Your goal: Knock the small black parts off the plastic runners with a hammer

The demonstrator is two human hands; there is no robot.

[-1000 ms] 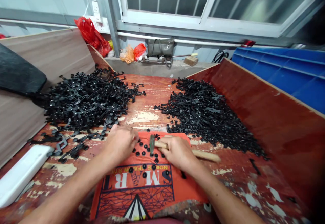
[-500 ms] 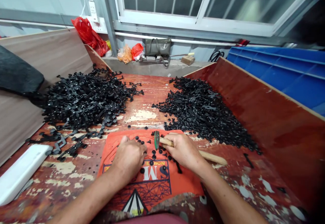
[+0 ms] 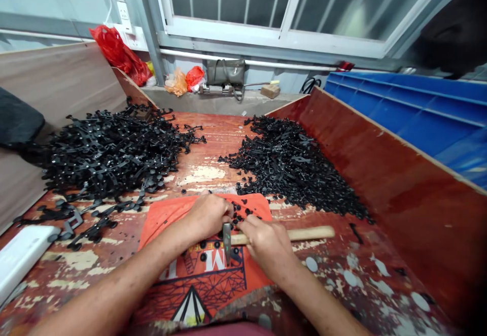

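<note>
My right hand (image 3: 266,242) is closed round the wooden handle of a hammer (image 3: 315,233), whose metal head lies over the printed orange cloth (image 3: 163,219). The fingertips of that hand reach towards small black round-headed pieces (image 3: 248,211) scattered on the cloth. Just beyond the hammer head is my left hand (image 3: 209,215), its fingers curled in among these pieces. Whatever those fingers pinch is hidden. A few more black pieces sit on the printed letters near the hammer head.
Two heaps of black plastic parts lie on the worn red tabletop (image 3: 205,148): a left heap (image 3: 110,153) and a right heap (image 3: 300,163). A white box-like object (image 3: 26,260) is at left. Wooden boards (image 3: 365,143) wall the sides, with a blue crate (image 3: 411,107) beyond.
My right hand and the hammer have come nearer my body. My left hand has moved forward and right, to the small black pieces. The whole view has shifted slightly right.
</note>
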